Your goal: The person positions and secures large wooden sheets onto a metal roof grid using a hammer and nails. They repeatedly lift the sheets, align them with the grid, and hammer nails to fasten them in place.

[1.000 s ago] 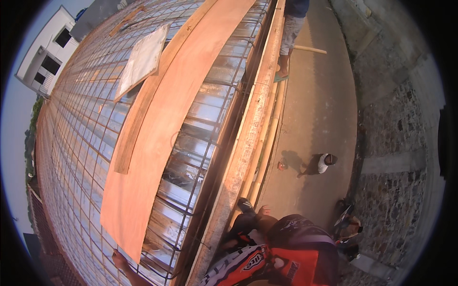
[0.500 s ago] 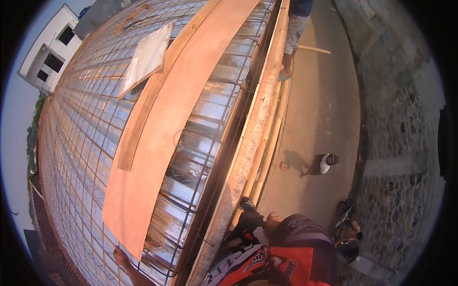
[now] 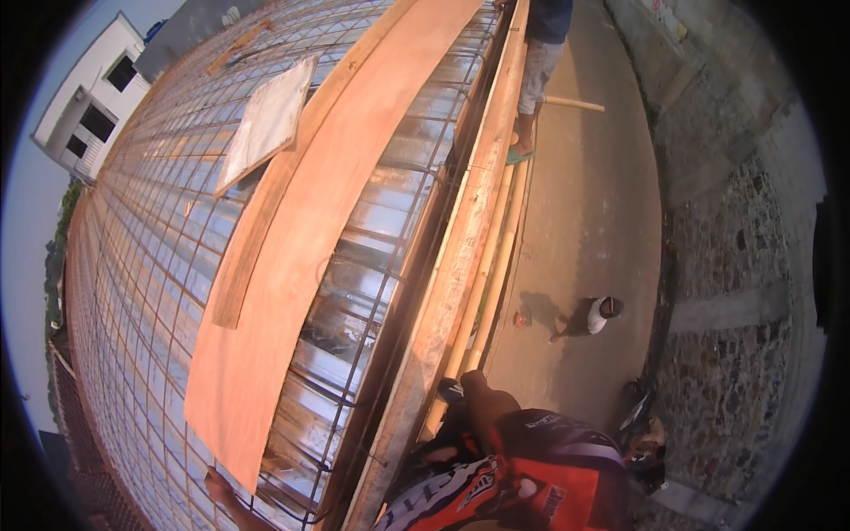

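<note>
Saw steel mesh (image 3: 159, 292), near its right edge a plywood sheet (image 3: 305, 239), stretching lengthwise forward from the nearer left hand (image 3: 217, 487), just off the sheet's near end; beyond, a bamboo pole (image 3: 498, 279) by the right hand (image 3: 475, 382). Could not tell either grip's hold.

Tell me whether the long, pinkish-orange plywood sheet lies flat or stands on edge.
Flat: the long, pinkish-orange plywood sheet shows its broad face upward, spread over the rusty steel rebar grid.

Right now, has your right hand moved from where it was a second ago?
Yes: the right hand has moved leftward and forward, closer to the outer bamboo pole.
</note>
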